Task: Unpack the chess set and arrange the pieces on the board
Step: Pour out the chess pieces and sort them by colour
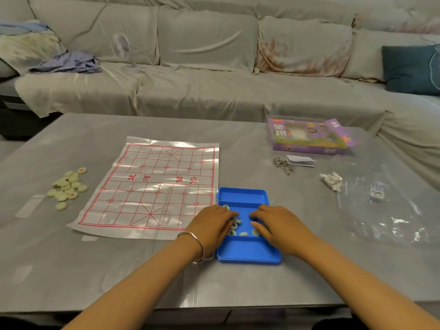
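Both forearms reach in over the near edge of the table (238,289). We record the left hand (214,225) and right hand (278,227) lowered into the blue tray (247,254), which sits just right of the board sheet (154,182). Left fingers are bent down over the few pieces (234,226) lying in it; we cannot tell whether any is gripped. Right fingers are loosely bent, tips apart, holding nothing visible. We judge the hands are gathering these dark-marked pieces for removal. A pile of pieces (66,186), red-marked where legible, lies left of the sheet, apparently sorted by side. No piece is on the sheet yet. The purple box (307,136) lies well apart, far right.
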The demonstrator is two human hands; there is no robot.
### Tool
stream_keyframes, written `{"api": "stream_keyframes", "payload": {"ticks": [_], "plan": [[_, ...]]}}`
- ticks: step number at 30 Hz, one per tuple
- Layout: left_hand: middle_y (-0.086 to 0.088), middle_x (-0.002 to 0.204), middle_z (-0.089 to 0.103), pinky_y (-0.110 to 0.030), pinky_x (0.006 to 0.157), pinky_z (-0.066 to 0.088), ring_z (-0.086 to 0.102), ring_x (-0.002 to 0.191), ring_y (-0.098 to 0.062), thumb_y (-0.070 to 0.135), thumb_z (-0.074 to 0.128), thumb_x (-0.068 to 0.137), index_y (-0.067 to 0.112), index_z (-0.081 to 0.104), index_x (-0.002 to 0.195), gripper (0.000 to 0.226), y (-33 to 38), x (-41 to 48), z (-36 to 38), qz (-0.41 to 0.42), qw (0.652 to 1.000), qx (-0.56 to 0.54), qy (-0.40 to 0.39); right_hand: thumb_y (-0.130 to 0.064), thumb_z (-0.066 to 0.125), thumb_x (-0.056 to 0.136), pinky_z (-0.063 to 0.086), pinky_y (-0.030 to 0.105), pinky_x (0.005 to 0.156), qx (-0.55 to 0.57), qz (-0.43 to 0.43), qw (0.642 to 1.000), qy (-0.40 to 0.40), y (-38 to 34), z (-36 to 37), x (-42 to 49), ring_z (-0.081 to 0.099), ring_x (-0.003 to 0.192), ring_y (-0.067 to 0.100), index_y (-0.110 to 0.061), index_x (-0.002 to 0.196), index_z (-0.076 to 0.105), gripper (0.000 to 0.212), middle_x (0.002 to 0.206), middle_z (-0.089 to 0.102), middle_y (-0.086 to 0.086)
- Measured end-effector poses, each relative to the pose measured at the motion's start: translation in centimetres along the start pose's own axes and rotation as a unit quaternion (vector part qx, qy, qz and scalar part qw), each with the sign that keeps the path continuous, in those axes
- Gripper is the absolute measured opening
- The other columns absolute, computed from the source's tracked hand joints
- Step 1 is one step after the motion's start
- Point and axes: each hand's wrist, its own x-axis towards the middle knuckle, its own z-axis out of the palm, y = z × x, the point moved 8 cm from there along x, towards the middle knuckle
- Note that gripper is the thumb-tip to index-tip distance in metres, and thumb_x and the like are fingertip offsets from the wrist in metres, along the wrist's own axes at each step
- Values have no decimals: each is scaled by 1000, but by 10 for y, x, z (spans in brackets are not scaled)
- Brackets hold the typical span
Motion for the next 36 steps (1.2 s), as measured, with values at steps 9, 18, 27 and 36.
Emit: {"api": "stream_keyframes", "payload": {"ticks": [9,18,27,36], "plan": [[0,143,36,-18,98,35,40,127,-14,24,30,99,23,23,144,45,-27,-24,-5,-89,980,-178,27,-47,43,94,35,25,101,169,43,985,12,-18,18,14,41,120,12,-18,141,36,55,133,40,-4],[-2,149,31,-22,108,28,34,134,-17,16,28,100,22,18,147,48,-38,-28,5,-124,959,-252,38,-55,71,71,41,29,95,257,18,966,33,-40,25,32,44,104,8,-23,116,47,60,108,46,-11],[0,150,30,-20,106,25,33,136,-16,16,28,100,24,19,146,47,-41,-28,7,-125,952,-275,50,-65,53,79,36,21,70,140,-14,988,64,-49,26,30,45,80,10,-20,95,47,48,92,48,-6],[0,150,30,-27,109,28,33,136,-18,17,28,100,23,21,146,46,-43,-27,8,-129,951,-276,51,-60,40,89,33,21,62,79,-39,993,73,-53,28,30,45,73,9,-24,83,44,37,80,48,-9]]}}
